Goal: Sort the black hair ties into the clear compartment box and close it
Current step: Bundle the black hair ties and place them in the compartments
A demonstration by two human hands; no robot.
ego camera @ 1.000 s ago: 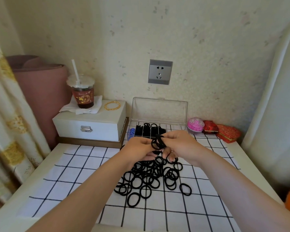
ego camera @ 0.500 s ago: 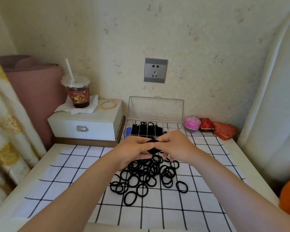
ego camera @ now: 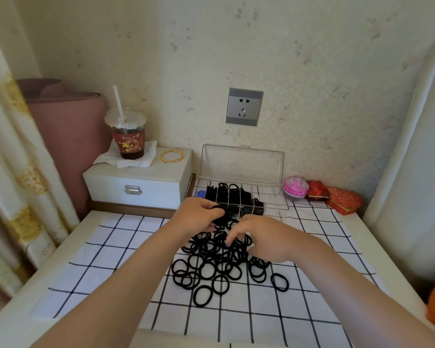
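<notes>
A loose pile of black hair ties lies on the checked cloth in the middle of the table. Behind it stands the clear compartment box, its lid propped upright against the wall and its left compartments filled with black ties. My left hand grips a small bunch of black ties just in front of the box. My right hand is lowered onto the far side of the pile, fingers curled down among the ties; whether it pinches one is hidden.
A white jewellery box at the back left carries a drink cup with a straw and gold bangles. Pink and red trinket boxes sit at the back right. A curtain hangs at left, bedding at right.
My hands have parted. The right hand dropped from the bunch down onto the pile, while the left hand kept the bunch and shifted left, close to the box.
</notes>
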